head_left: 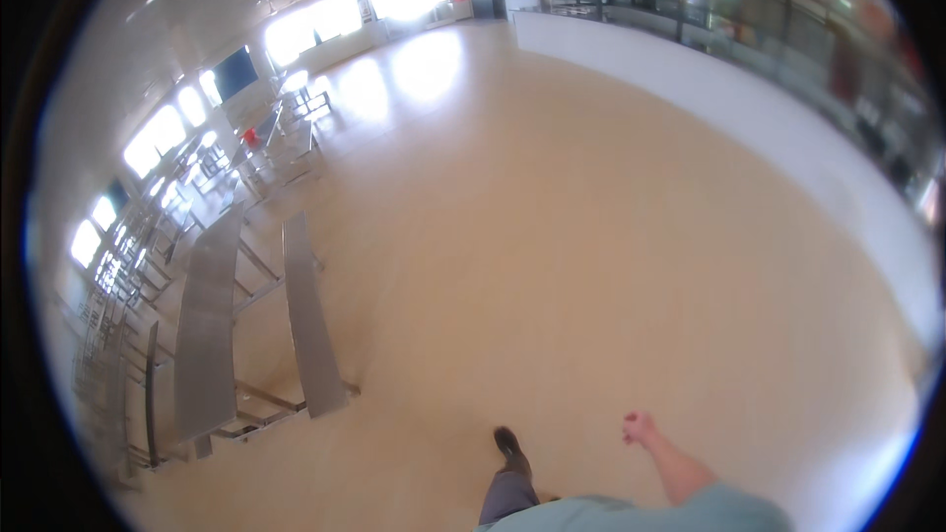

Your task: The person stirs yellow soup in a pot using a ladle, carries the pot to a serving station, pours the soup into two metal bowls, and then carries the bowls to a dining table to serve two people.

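Right hand curled into a loose fist with an empty grip, over bare tan floor right of the steel bench, left hand out of view, shoe just left of the hand, white wall edging the far right.

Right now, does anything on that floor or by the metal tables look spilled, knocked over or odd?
Nothing stands out. The tan floor looks bare and dry, the metal tables stand in line at left, and the right hand is closed and holds nothing visible.
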### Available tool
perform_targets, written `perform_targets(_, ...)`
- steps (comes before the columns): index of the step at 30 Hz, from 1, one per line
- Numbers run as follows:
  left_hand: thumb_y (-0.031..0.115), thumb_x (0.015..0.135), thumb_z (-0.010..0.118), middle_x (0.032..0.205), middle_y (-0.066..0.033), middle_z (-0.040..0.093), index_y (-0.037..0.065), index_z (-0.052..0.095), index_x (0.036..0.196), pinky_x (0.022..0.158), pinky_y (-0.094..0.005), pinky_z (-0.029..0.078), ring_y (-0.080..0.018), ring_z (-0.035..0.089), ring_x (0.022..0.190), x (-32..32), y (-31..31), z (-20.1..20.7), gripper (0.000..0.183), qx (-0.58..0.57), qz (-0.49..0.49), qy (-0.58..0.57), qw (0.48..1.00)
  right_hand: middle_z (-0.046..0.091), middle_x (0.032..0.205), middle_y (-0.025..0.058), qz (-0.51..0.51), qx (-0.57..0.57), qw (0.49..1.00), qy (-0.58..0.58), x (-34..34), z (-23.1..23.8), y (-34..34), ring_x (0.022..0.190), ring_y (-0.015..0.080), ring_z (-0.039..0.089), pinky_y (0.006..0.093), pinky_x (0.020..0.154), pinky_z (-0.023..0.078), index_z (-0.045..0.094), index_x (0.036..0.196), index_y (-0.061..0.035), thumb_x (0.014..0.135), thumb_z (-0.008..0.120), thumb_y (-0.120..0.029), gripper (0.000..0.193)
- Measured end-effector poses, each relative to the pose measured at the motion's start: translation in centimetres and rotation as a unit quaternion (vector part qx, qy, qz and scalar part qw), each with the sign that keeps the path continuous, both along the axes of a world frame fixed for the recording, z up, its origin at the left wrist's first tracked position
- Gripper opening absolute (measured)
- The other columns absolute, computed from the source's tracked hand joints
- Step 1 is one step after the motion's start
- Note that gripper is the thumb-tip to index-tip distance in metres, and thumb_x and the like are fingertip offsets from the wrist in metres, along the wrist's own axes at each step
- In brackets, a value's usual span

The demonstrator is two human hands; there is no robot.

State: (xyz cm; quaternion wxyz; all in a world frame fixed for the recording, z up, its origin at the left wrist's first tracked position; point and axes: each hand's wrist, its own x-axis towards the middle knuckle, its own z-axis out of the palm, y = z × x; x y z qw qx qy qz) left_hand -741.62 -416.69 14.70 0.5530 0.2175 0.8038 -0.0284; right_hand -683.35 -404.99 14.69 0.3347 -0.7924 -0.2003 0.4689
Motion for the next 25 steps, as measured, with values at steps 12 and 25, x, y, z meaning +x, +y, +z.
perform_targets(12,0.014,0.081,0.058,0.066,-0.0073,0.060,0.004,0.064,0.082,0.051,-0.0341,0.045,-0.0179,0.058,0.058,15.6,56.5,7.0,0.013,0.315,-0.068,-0.130,0.938,0.070,0.077,0.0109,0.202,-0.141,0.962,-0.113,4.8,-13.7,-2.1,0.070,0.0243,0.068,0.0397,0.064,0.055,0.072,0.091,-0.0039,0.075,0.069,-0.019,0.022)
perform_targets(25,0.017,0.090,0.053,0.066,-0.0094,0.063,0.002,0.063,0.079,0.051,-0.0332,0.051,-0.0199,0.062,0.056,21.8,76.2,8.6,0.021,0.166,-0.236,0.008,0.957,0.071,0.078,0.0146,0.171,-0.221,0.959,-0.034,10.8,-10.4,32.8,0.073,0.0282,0.068,0.0452,0.069,0.053,0.074,0.075,-0.0079,0.072,0.066,-0.016,0.012)
